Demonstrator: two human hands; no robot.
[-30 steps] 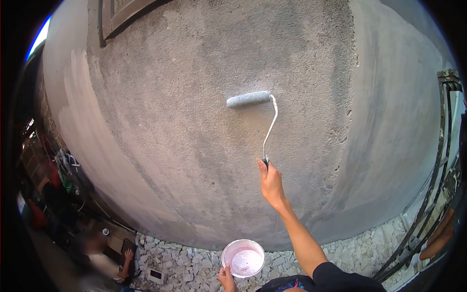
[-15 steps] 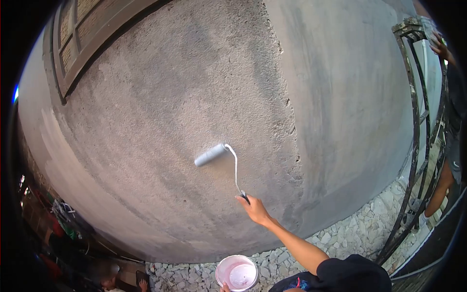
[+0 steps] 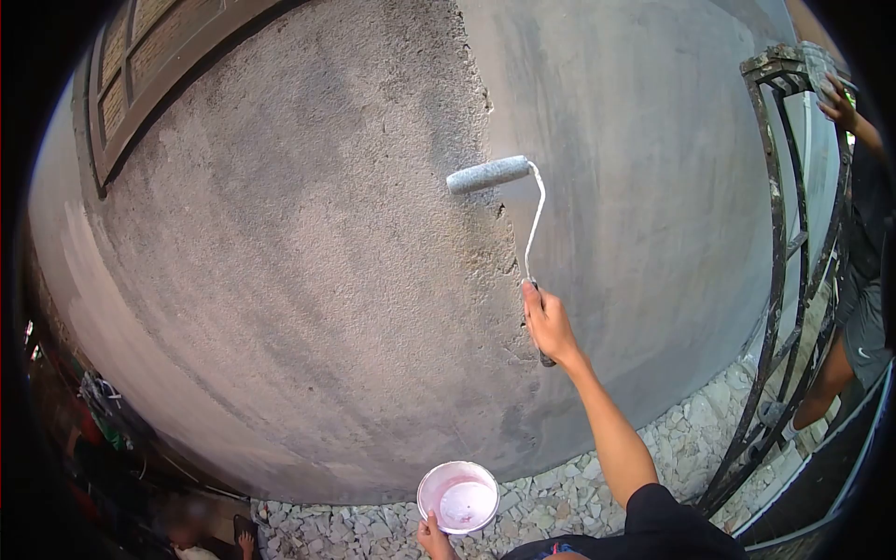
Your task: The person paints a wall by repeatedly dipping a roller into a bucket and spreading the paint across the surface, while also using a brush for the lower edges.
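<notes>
My right hand (image 3: pixel 549 322) is closed round the dark handle of a paint roller (image 3: pixel 487 175). The roller's grey-white sleeve lies against the wall (image 3: pixel 355 233), across the seam between the rough plaster on the left and the smoother grey surface on the right. A bent white wire frame joins the sleeve to the handle. Low in the view, my left hand (image 3: pixel 434 539) grips the rim of a white bucket (image 3: pixel 458 471). The bucket's inside is coated pinkish white, with a little pale liquid at the bottom.
Broken stones (image 3: pixel 597 485) cover the ground along the wall's foot. A dark metal frame (image 3: pixel 779 215) stands at the right, with another person (image 3: pixel 863 233) beside it. Another person (image 3: pixel 191 532) is at the lower left. A barred window (image 3: pixel 140 65) sits upper left.
My right hand has carried the roller up and to the right, from the rough plaster to the seam. More of my left hand now shows at the bucket.
</notes>
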